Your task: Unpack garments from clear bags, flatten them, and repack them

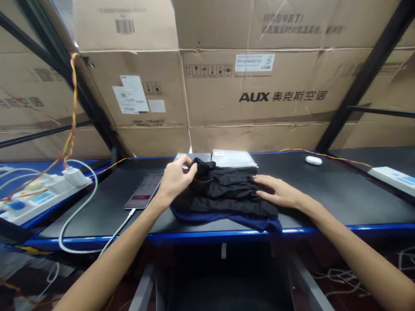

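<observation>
A crumpled piece of black cloth point(230, 190) lies on the shelf in front of me, with dark blue cloth point(227, 218) showing beneath its near edge. My left hand point(177, 178) is at the upper left corner of the black cloth, its thumb and forefinger closed in a pinch on the fabric. On the right side, my right hand point(279, 190) rests on the black cloth with its fingers stretched out and the thumb apart. Part of a phone point(144, 192) is visible just left of my left hand, a white cable plugged into it.
Two flat plastic-wrapped packs point(233, 158) lie behind the cloth. A white earbud case point(313, 160) is at the back right. Power strips stand on the left point(45, 194) and right point(394, 179). Large cardboard point(259, 112) walls off the back, and a blue edge point(201, 238) runs along the front.
</observation>
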The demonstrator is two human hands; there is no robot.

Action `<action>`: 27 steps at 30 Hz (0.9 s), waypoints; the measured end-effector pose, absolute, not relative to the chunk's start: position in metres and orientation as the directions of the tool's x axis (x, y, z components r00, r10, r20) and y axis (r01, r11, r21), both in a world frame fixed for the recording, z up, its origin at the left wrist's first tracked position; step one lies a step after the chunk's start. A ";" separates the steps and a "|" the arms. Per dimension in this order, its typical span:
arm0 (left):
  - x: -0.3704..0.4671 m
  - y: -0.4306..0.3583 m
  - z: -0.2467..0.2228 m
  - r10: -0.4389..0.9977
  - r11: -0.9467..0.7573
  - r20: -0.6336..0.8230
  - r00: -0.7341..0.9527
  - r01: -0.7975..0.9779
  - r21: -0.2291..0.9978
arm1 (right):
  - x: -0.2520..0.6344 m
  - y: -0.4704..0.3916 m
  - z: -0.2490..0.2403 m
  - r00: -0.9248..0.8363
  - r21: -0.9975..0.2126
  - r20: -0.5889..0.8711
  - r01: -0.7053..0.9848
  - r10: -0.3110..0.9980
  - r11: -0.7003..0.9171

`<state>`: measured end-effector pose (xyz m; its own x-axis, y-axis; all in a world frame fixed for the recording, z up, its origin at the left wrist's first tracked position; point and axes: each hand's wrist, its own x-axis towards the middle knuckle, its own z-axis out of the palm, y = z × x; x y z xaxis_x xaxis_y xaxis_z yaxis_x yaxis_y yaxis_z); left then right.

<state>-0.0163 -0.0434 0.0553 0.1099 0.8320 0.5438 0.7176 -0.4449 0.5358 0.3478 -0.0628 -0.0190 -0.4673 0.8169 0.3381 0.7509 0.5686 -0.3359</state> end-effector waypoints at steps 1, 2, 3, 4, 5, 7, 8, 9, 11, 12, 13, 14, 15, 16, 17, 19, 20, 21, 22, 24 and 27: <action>-0.025 -0.043 0.056 0.847 -0.398 0.525 0.086 0.757 0.518 | 0.348 -0.063 -0.018 -0.468 -0.336 0.336 0.751 0.818 0.568; -0.032 -0.043 0.056 0.865 -0.342 0.498 0.065 0.802 0.490 | 0.347 -0.063 -0.017 -0.467 -0.337 0.334 0.752 0.819 0.566; -0.040 -0.042 0.055 0.886 -0.278 0.461 0.045 0.848 0.451 | 0.347 -0.064 -0.016 -0.465 -0.340 0.333 0.752 0.820 0.565; -0.046 -0.042 0.054 0.908 -0.209 0.419 0.025 0.892 0.400 | 0.347 -0.064 -0.015 -0.465 -0.344 0.332 0.751 0.821 0.564; -0.052 -0.042 0.052 0.927 -0.146 0.374 0.008 0.928 0.342 | 0.347 -0.064 -0.014 -0.465 -0.348 0.330 0.749 0.821 0.564; -0.060 -0.043 0.047 0.958 -0.068 0.285 0.000 0.971 0.229 | 0.347 -0.065 -0.012 -0.466 -0.355 0.322 0.748 0.824 0.562; -0.063 -0.044 0.044 0.970 -0.058 0.241 0.013 0.982 0.181 | 0.347 -0.065 -0.011 -0.465 -0.357 0.318 0.748 0.826 0.559; -0.065 -0.044 0.041 0.980 -0.060 0.198 0.031 0.988 0.140 | 0.347 -0.065 -0.011 -0.464 -0.360 0.313 0.749 0.828 0.556; -0.068 -0.046 0.037 0.989 -0.073 0.136 0.060 0.993 0.092 | 0.348 -0.065 -0.012 -0.462 -0.363 0.306 0.752 0.832 0.551; -0.069 -0.046 0.037 0.989 -0.080 0.129 0.068 0.993 0.087 | 0.348 -0.065 -0.012 -0.463 -0.362 0.303 0.753 0.833 0.550; -0.069 -0.046 0.037 0.986 -0.097 0.148 0.082 0.991 0.093 | 0.349 -0.065 -0.012 -0.466 -0.360 0.299 0.753 0.833 0.551; -0.068 -0.047 0.038 0.975 -0.133 0.195 0.110 0.985 0.107 | 0.349 -0.065 -0.013 -0.469 -0.359 0.294 0.753 0.833 0.551; -0.067 -0.047 0.039 0.954 -0.195 0.257 0.158 0.973 0.126 | 0.349 -0.066 -0.013 -0.469 -0.358 0.290 0.755 0.834 0.549; -0.066 -0.047 0.042 0.920 -0.281 0.323 0.222 0.948 0.148 | 0.349 -0.066 -0.012 -0.465 -0.360 0.287 0.758 0.837 0.545; -0.064 -0.046 0.044 0.877 -0.380 0.380 0.295 0.909 0.170 | 0.349 -0.067 -0.011 -0.459 -0.365 0.287 0.759 0.841 0.539; -0.059 -0.045 0.049 0.795 -0.556 0.427 0.431 0.799 0.228 | 0.348 -0.069 -0.008 -0.433 -0.385 0.314 0.756 0.845 0.530; -0.057 -0.044 0.051 0.769 -0.611 0.419 0.483 0.748 0.260 | 0.347 -0.070 -0.006 -0.416 -0.394 0.347 0.749 0.841 0.533; -0.054 -0.042 0.051 0.756 -0.641 0.397 0.520 0.712 0.287 | 0.345 -0.071 -0.004 -0.399 -0.399 0.393 0.738 0.829 0.544; -0.053 -0.040 0.051 0.752 -0.653 0.369 0.547 0.695 0.300 | 0.343 -0.072 -0.002 -0.382 -0.396 0.446 0.727 0.809 0.561; -0.051 -0.034 0.047 0.761 -0.646 0.316 0.567 0.708 0.286 | 0.337 -0.075 0.001 -0.358 -0.369 0.539 0.713 0.762 0.596; -0.054 -0.025 0.037 0.775 -0.627 0.275 0.569 0.747 0.220 | 0.331 -0.077 0.000 -0.394 -0.341 0.541 0.704 0.743 0.622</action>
<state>-0.0543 -0.0250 0.0367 0.5694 0.7747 0.2750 0.7471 -0.6272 0.2201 0.3305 -0.0767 0.0005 -0.3944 0.7428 0.5410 0.7045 0.6224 -0.3410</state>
